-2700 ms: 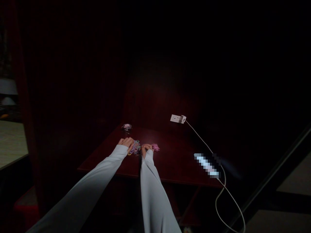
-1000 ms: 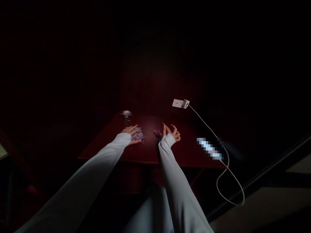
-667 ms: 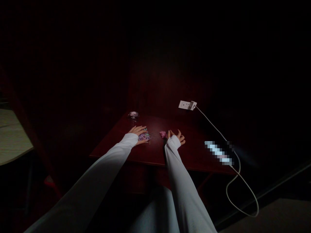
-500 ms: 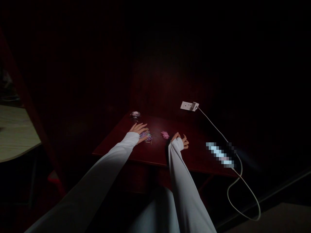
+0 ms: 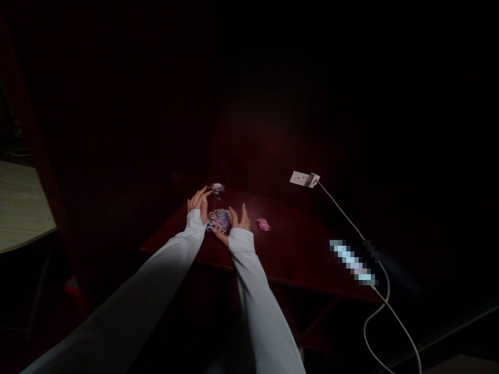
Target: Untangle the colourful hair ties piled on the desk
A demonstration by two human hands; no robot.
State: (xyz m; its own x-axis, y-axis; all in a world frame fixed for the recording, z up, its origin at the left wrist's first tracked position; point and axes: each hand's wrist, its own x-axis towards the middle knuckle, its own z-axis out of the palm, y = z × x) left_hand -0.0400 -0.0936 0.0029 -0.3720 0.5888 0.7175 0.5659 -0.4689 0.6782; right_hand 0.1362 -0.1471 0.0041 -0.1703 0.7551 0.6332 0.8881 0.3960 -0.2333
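A loose pile of small multicoloured bands, which look like hair ties (image 5: 220, 220), lies on the dark red table (image 5: 288, 259) between my hands. My left hand (image 5: 198, 203) stands at the pile's left side, fingers stretched out and apart. On the other side, my right hand (image 5: 238, 223) curves around the pile's right edge, its fingers spread and its thumb low along the front. Neither hand grips anything. To the right of my right hand sits a smaller pink heap of similar bands (image 5: 263, 224). Just beyond my left fingertips stands a clear jar (image 5: 217, 189) with something pinkish at its top.
A white wall socket (image 5: 302, 179) with a plugged-in charger (image 5: 313, 180) is on the back panel. Its white cable (image 5: 343, 206) runs to a blurred-out, lit device (image 5: 353, 262) at the table's right. A pale wooden tabletop (image 5: 23, 208) is at far left.
My right hand has moved left from beside the pink heap to the multicoloured pile. My left hand has shifted left, off the pile's top to its side, and the pile looks more gathered.
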